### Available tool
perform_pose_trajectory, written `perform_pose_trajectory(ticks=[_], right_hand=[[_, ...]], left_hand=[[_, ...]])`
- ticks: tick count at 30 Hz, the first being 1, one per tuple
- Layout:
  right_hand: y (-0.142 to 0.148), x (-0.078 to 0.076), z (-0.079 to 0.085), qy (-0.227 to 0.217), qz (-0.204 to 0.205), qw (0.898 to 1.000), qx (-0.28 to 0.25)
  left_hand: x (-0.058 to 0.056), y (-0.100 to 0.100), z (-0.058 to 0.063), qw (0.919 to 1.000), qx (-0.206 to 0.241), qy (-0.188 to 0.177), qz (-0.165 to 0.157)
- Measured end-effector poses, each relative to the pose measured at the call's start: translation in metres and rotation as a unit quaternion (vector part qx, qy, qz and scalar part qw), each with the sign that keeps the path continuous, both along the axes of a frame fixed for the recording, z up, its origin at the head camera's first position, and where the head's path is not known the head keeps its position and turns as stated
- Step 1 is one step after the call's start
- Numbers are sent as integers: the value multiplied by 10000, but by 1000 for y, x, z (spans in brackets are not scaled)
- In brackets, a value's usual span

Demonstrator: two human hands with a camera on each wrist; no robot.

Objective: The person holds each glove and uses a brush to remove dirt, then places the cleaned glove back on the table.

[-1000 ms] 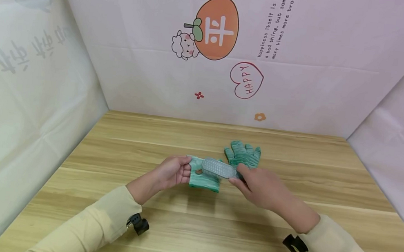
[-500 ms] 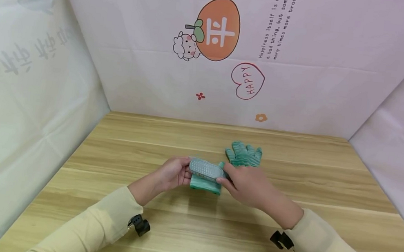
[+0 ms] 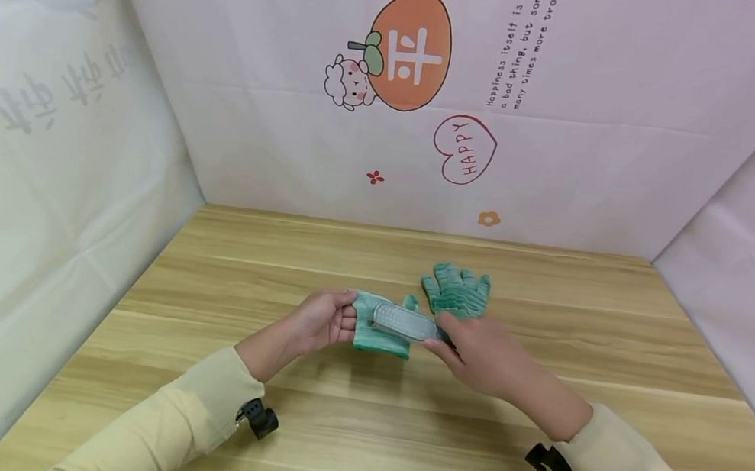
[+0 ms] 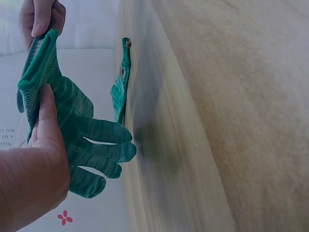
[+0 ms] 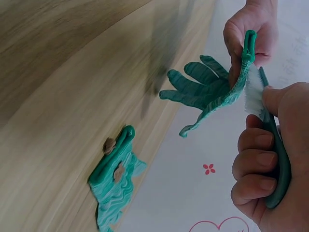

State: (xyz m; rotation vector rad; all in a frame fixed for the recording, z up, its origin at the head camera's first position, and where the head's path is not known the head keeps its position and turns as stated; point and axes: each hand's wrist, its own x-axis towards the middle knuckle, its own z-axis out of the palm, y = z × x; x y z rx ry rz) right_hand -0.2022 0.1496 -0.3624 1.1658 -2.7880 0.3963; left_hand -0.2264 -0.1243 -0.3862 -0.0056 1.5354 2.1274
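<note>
My left hand (image 3: 321, 324) grips a green-and-white knit glove (image 3: 370, 338) by its cuff side, thumb on top, lifted above the table. In the left wrist view the held glove's fingers (image 4: 99, 153) hang down apart. A brush (image 3: 404, 321) with a grey-green back lies across the glove's upper face. My right hand (image 3: 492, 355) holds its handle, fingers curled round it. Pale bristles (image 5: 254, 92) face the glove's cloth in the right wrist view, at or very near it. A second matching glove (image 3: 458, 290) lies on the table behind my right hand.
Brown lumps (image 5: 119, 172) sit on the second glove near its cuff. The wood-grain table (image 3: 356, 440) spreads all round, with a printed white cloth wall (image 3: 256, 138) at the back and cloth at both sides. Each wrist bears a black camera (image 3: 258, 418).
The brush in my right hand went left across the glove, then came back right to about where it started. My left hand and the held glove stay nearly in place; the second glove lies still.
</note>
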Motion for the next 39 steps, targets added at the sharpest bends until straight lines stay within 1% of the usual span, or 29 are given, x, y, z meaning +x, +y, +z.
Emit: perform_pose_trajectory(ticks=[6, 13, 16, 21, 25, 28, 32, 39], right_hand=[[11, 2, -1, -61, -112, 9999, -5], [16, -1, 1, -102, -152, 9998, -6], [13, -3, 6, -92, -168, 9998, -29], [-3, -6, 12, -6, -193, 9998, 86], [-15, -10, 7, 191, -72, 9994, 286], [-19, -11, 3, 187, 8, 9992, 361], [-18, -10, 0, 60, 42, 9997, 247], [-11, -9, -1, 83, 113, 9998, 108]], left_hand=[[0, -2, 2, 10000, 6, 20, -29], [1, -1, 2, 10000, -77, -2, 54], [1, 1, 1, 10000, -40, 21, -8], [2, 6, 0, 9998, 39, 85, -157], [3, 9, -1, 9997, 49, 123, -199], [3, 9, -1, 9998, 65, 115, -171], [1, 8, -2, 9998, 94, 67, -144], [1, 6, 1, 9996, 126, 116, -244]])
